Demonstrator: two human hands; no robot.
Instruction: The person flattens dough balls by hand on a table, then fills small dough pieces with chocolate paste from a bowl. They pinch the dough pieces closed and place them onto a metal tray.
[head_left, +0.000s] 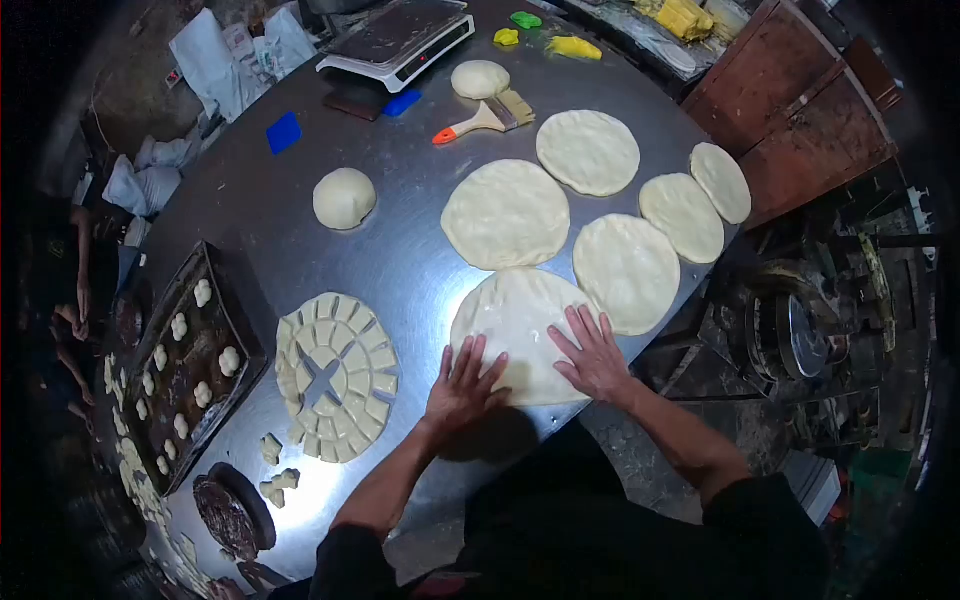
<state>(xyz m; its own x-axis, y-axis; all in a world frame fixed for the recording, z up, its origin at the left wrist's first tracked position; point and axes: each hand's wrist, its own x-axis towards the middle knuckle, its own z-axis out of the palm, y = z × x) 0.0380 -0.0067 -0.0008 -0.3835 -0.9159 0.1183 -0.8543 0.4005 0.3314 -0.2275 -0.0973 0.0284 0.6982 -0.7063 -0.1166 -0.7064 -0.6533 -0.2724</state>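
A large flattened dough sheet lies at the near edge of the metal table. My left hand rests on its lower left part, fingers spread. On its right side lies my right hand, also flat with the fingers apart. Just beyond the sheet is another dough round, and to its right a second one touches or nearly touches it. To the left of my hands sits a dough round cut into many small pieces, with a cross-shaped gap in its middle.
A dark baking tray holds several small dough pieces at left. A dough ball, a brush and a scale stand farther back. More dough rounds lie at right. Another person's hand shows at far left.
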